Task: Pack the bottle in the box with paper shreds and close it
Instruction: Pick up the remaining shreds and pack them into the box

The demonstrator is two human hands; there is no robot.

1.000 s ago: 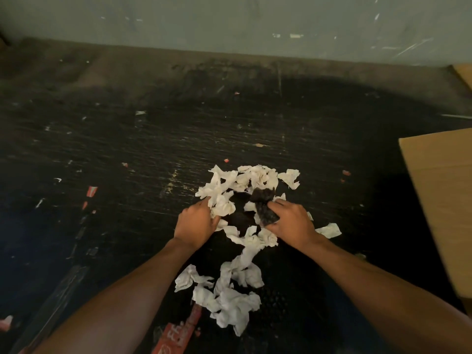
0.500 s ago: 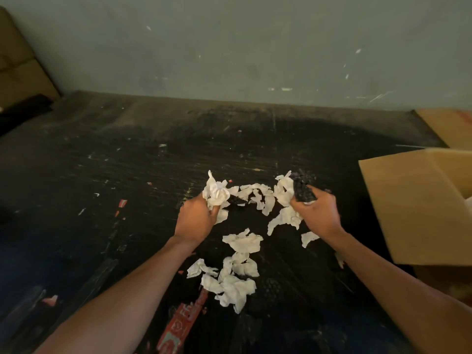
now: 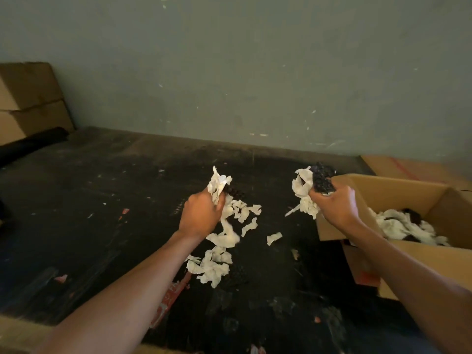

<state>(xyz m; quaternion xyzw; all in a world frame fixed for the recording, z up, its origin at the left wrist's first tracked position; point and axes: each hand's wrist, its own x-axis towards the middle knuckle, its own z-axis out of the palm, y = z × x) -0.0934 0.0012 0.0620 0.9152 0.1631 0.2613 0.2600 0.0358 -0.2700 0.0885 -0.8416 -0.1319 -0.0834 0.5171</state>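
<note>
The open cardboard box [image 3: 398,198] sits at my right, already holding paper shreds [image 3: 406,227]; I cannot see a bottle. My right hand [image 3: 337,205] clutches shreds beside its near wall, my left hand [image 3: 201,213] clutches more above the loose shreds [image 3: 214,264] on the black table [image 3: 102,200].

The open box [image 3: 398,198] stood at the right with its flaps spread, its mouth unblocked from above, shreds already lying inside. The right hand [image 3: 337,208], full of paper, hung just beside its near-left wall. Between the hands lay bare dark tabletop [image 3: 102,200]. Loose shreds [image 3: 214,267] littered the middle. Stacked cartons [image 3: 28,98] blocked the far left corner; the wall [image 3: 255,72] closed off the back.
</note>
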